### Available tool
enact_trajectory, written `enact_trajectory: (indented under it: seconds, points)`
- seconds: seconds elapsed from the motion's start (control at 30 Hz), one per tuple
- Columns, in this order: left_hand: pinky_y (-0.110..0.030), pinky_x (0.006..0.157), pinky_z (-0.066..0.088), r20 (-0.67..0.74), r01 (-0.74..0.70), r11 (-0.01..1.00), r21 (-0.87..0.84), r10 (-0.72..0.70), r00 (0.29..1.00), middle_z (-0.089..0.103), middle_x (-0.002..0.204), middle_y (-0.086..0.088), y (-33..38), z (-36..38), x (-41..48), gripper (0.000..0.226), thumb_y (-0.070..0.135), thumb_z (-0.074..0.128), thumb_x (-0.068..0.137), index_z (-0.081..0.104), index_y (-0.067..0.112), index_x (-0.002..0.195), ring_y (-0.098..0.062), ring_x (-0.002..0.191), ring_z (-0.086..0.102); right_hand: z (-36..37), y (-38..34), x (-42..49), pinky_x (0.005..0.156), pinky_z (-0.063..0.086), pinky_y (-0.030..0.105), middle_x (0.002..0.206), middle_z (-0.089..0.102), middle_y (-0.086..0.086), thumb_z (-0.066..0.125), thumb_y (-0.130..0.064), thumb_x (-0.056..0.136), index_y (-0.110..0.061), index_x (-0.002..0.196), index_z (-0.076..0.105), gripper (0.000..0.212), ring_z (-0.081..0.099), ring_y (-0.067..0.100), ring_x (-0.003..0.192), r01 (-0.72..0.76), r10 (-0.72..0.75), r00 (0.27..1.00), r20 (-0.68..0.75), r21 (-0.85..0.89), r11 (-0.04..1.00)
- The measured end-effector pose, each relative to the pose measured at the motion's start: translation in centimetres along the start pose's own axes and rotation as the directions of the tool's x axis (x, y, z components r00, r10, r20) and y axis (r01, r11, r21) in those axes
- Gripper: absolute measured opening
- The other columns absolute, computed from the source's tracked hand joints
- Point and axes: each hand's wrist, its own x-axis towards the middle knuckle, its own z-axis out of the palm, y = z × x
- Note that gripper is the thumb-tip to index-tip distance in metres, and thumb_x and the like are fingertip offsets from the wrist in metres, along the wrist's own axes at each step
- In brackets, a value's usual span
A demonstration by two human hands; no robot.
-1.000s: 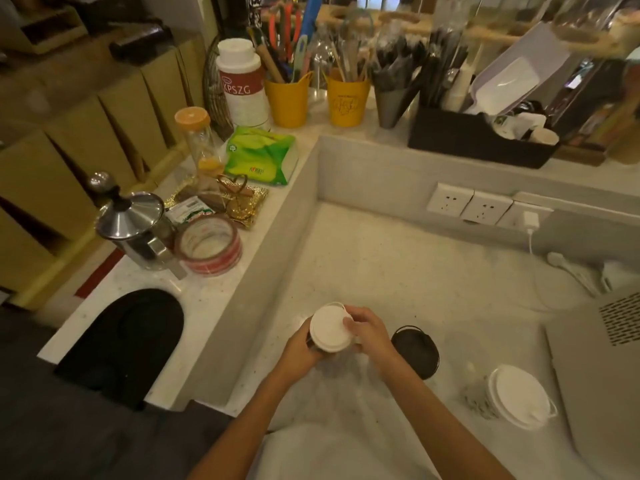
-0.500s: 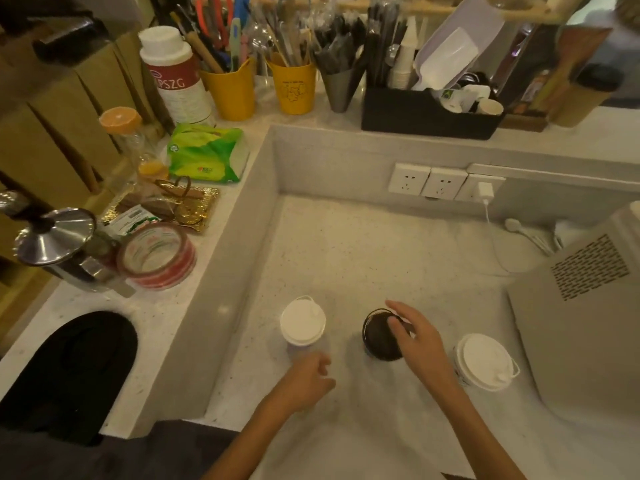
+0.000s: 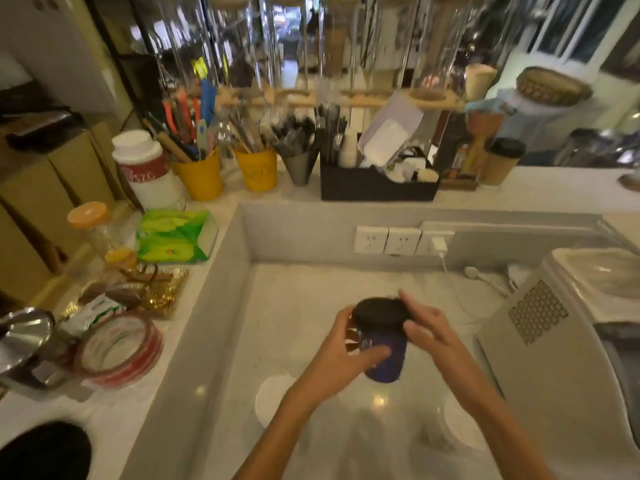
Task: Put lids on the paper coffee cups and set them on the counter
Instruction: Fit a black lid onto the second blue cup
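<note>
A dark blue paper cup (image 3: pixel 387 355) with a black lid (image 3: pixel 380 312) is held above the lower counter (image 3: pixel 311 306), tilted away from me. My left hand (image 3: pixel 341 356) grips the cup's side. My right hand (image 3: pixel 429 329) rests its fingers on the black lid's right edge. Two white-lidded cups stand on the counter below my arms: one (image 3: pixel 272 400) at the left, partly behind my left forearm, and one (image 3: pixel 460 429) at the right, partly behind my right forearm.
A grey machine (image 3: pixel 554 358) fills the right side. A raised ledge (image 3: pixel 145 393) at left carries a tape roll (image 3: pixel 119 348), a metal pot (image 3: pixel 24 341), a green packet (image 3: pixel 175 235) and jars. Yellow utensil pots (image 3: pixel 201 176) and a black organiser (image 3: pixel 377 188) stand behind. Wall sockets (image 3: pixel 401 240) hold a plugged charger.
The white-lidded cup was set down at the left and let go. Both hands took up the dark cup with the black lid and raised it off the counter. The camera tilted upward.
</note>
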Motion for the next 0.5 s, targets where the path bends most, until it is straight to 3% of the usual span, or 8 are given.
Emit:
enact_trajectory:
  seconds: [0.07, 0.13, 0.2, 0.27, 0.37, 0.5]
  points:
    - [-0.039, 0.093, 0.056, -0.019, -0.027, 0.966, -0.256, 0.022, 1.0, 0.064, 0.129, -0.006, 6.2, -0.5, 1.3, 0.054, 0.045, 0.073, 0.081, 0.054, 0.027, 0.128, -0.024, 0.114, 0.064, -1.3, -6.0, 1.0, 0.106, 0.039, 0.032, 0.136, 0.046, -0.002, 0.052, -0.036, 0.087, -0.038, 0.14, 0.044, 0.054, 0.047, 0.008, 0.128, 0.165, -0.164, 0.986, -0.024, 0.064, 0.984]
    - [-0.051, 0.101, 0.05, 0.02, -0.044, 0.874, -0.484, 0.061, 0.998, 0.064, 0.133, -0.01, 11.6, -0.6, 2.2, 0.07, 0.061, 0.063, 0.08, 0.054, 0.018, 0.135, -0.029, 0.122, 0.061, -1.6, -11.4, 1.6, 0.096, 0.045, 0.02, 0.134, 0.048, -0.008, 0.054, -0.039, 0.086, -0.043, 0.139, 0.045, 0.054, 0.051, -0.001, 0.122, 0.308, -0.302, 0.95, -0.077, 0.092, 0.947]
    - [-0.054, 0.105, 0.046, 0.045, -0.069, 0.826, -0.559, 0.113, 0.993, 0.062, 0.136, -0.014, 15.6, -0.6, 2.4, 0.077, 0.068, 0.058, 0.082, 0.053, 0.017, 0.138, -0.033, 0.126, 0.058, -1.5, -15.4, 1.6, 0.086, 0.05, 0.016, 0.129, 0.046, -0.013, 0.06, -0.046, 0.083, -0.047, 0.136, 0.046, 0.056, 0.054, -0.007, 0.113, 0.412, -0.392, 0.905, -0.165, 0.111, 0.905]
    - [-0.053, 0.104, 0.047, 0.059, -0.083, 0.774, -0.627, 0.154, 0.986, 0.06, 0.137, -0.018, 18.0, -0.7, 2.3, 0.073, 0.067, 0.053, 0.087, 0.053, 0.015, 0.139, -0.036, 0.128, 0.056, -1.1, -18.0, 1.3, 0.085, 0.051, 0.019, 0.127, 0.045, -0.017, 0.064, -0.049, 0.082, -0.049, 0.135, 0.047, 0.056, 0.055, -0.009, 0.11, 0.48, -0.446, 0.864, -0.233, 0.117, 0.869]
    - [-0.049, 0.1, 0.051, -0.044, -0.157, 0.764, -0.626, 0.166, 0.985, 0.065, 0.132, -0.014, 20.1, -1.1, 1.8, 0.07, 0.066, 0.057, 0.085, 0.058, 0.016, 0.134, -0.032, 0.122, 0.061, -0.7, -20.0, 1.1, 0.076, 0.053, 0.01, 0.122, 0.045, -0.024, 0.059, -0.054, 0.073, -0.052, 0.132, 0.048, 0.06, 0.055, -0.017, 0.101, 0.482, -0.44, 0.864, -0.245, 0.147, 0.864]
    - [-0.029, 0.075, 0.062, -0.295, -0.264, 0.865, -0.427, 0.143, 0.945, 0.076, 0.11, 0.001, 20.3, -1.7, 1.2, 0.073, 0.07, 0.069, 0.063, 0.063, 0.025, 0.12, -0.015, 0.098, 0.074, 0.3, -20.6, 1.8, 0.068, 0.053, 0.012, 0.112, 0.044, -0.024, 0.057, -0.074, 0.055, -0.065, 0.122, 0.035, 0.072, 0.051, -0.025, 0.091, 0.326, -0.32, 0.935, -0.155, 0.014, 0.945]
